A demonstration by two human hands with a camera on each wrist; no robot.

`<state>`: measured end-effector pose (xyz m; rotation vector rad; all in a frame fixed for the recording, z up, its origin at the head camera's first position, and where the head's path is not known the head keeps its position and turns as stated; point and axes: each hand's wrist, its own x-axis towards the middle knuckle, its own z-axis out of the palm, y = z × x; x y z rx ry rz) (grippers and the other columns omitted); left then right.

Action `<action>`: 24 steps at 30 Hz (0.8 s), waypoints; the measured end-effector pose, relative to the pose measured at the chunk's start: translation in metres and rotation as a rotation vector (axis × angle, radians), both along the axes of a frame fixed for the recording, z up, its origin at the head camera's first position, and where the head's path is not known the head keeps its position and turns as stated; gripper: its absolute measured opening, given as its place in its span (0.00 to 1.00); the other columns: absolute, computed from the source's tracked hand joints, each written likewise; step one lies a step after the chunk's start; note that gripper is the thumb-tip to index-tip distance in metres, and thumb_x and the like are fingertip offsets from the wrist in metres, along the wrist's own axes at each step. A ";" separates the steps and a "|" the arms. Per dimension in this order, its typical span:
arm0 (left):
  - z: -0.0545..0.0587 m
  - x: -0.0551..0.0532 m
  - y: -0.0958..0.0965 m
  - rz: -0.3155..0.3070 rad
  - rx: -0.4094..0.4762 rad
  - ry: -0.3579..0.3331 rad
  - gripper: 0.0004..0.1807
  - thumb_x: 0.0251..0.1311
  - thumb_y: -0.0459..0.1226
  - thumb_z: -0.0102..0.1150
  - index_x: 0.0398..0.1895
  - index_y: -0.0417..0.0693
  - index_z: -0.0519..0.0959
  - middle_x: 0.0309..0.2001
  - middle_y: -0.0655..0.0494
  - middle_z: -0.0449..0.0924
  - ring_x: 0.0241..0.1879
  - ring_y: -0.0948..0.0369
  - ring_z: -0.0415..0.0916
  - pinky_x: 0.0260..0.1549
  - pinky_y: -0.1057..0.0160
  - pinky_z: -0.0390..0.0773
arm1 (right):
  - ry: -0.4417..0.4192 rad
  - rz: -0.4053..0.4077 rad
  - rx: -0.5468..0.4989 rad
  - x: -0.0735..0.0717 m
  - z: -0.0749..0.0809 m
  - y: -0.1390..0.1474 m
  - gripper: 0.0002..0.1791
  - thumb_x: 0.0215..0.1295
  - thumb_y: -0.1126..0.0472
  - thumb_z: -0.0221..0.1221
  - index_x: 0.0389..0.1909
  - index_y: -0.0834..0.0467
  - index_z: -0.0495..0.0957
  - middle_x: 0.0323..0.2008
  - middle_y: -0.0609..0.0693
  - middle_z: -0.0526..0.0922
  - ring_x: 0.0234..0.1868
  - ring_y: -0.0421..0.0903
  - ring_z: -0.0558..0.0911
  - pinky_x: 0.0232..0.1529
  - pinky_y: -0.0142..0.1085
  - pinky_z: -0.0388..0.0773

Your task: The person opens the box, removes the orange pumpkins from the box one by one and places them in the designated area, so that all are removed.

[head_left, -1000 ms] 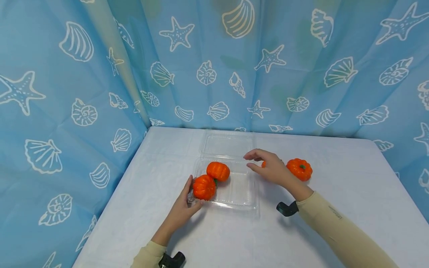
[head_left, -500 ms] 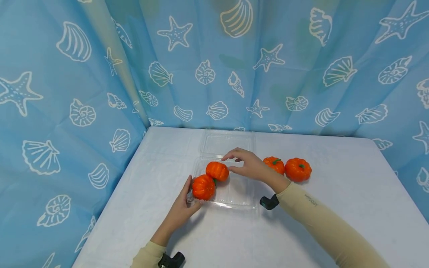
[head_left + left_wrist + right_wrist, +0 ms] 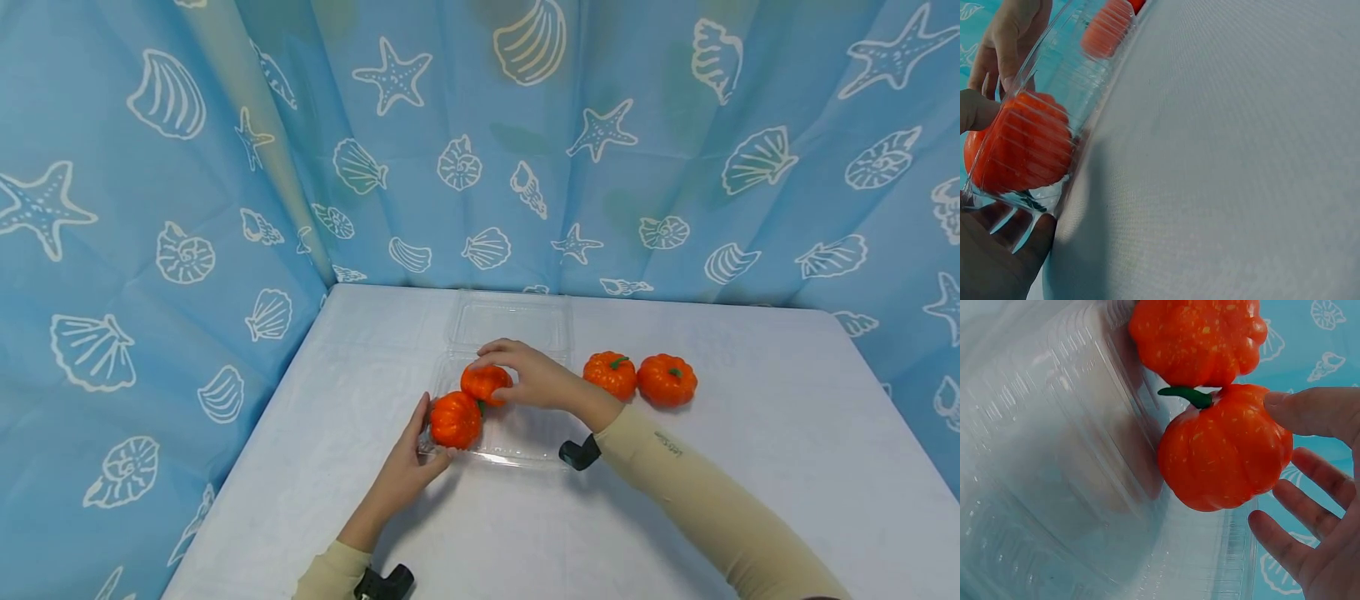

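Note:
An open clear plastic clamshell container (image 3: 540, 429) lies on the table, its lid (image 3: 512, 321) folded back away from the person. My left hand (image 3: 408, 462) grips the container's left end, with the thumb at the near rim. Two orange toy pumpkins sit in the container's left half: a near pumpkin (image 3: 455, 420) beside the left hand and a far pumpkin (image 3: 483, 382) behind it. My right hand (image 3: 528, 377) reaches across the container and holds the far pumpkin between thumb and fingers. A green stem (image 3: 1186, 395) shows on that pumpkin in the right wrist view.
Right of the container, two more toy pumpkins stand side by side: one pumpkin (image 3: 610, 375) near the right forearm and an outer pumpkin (image 3: 667, 381). A white cloth (image 3: 765, 433) covers the table. Blue shell-print curtains (image 3: 480, 192) hang behind and to the left.
My right hand has moved left from beside the right-hand pumpkins to the far pumpkin in the container, and its fingers have closed around it. My left hand stays on the container.

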<state>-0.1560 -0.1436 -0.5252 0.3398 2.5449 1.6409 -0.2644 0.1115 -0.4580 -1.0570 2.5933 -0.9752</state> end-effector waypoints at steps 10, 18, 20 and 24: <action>-0.001 0.000 0.001 0.009 -0.006 0.006 0.52 0.64 0.43 0.67 0.83 0.44 0.46 0.79 0.43 0.54 0.77 0.44 0.54 0.73 0.38 0.53 | -0.032 -0.001 0.090 -0.001 -0.006 -0.004 0.27 0.65 0.64 0.68 0.64 0.47 0.79 0.67 0.52 0.73 0.68 0.55 0.71 0.67 0.51 0.73; 0.000 -0.001 0.002 0.013 -0.007 -0.004 0.52 0.63 0.44 0.68 0.83 0.46 0.47 0.79 0.45 0.53 0.77 0.46 0.54 0.74 0.40 0.53 | -0.038 -0.033 0.128 0.005 0.001 0.003 0.24 0.63 0.63 0.70 0.60 0.49 0.79 0.62 0.51 0.76 0.63 0.51 0.75 0.66 0.47 0.74; 0.000 -0.001 0.002 0.013 -0.011 0.000 0.52 0.63 0.44 0.68 0.83 0.45 0.46 0.79 0.44 0.53 0.77 0.45 0.54 0.73 0.40 0.54 | -0.051 -0.049 0.131 0.009 0.002 0.007 0.25 0.62 0.62 0.70 0.60 0.50 0.78 0.62 0.51 0.77 0.63 0.51 0.75 0.66 0.47 0.74; -0.001 -0.001 0.001 0.018 -0.023 0.009 0.52 0.63 0.44 0.68 0.82 0.43 0.47 0.79 0.43 0.54 0.77 0.44 0.55 0.73 0.39 0.54 | -0.083 -0.102 0.125 0.017 0.003 0.016 0.25 0.62 0.61 0.70 0.60 0.51 0.76 0.62 0.48 0.78 0.62 0.49 0.76 0.65 0.46 0.76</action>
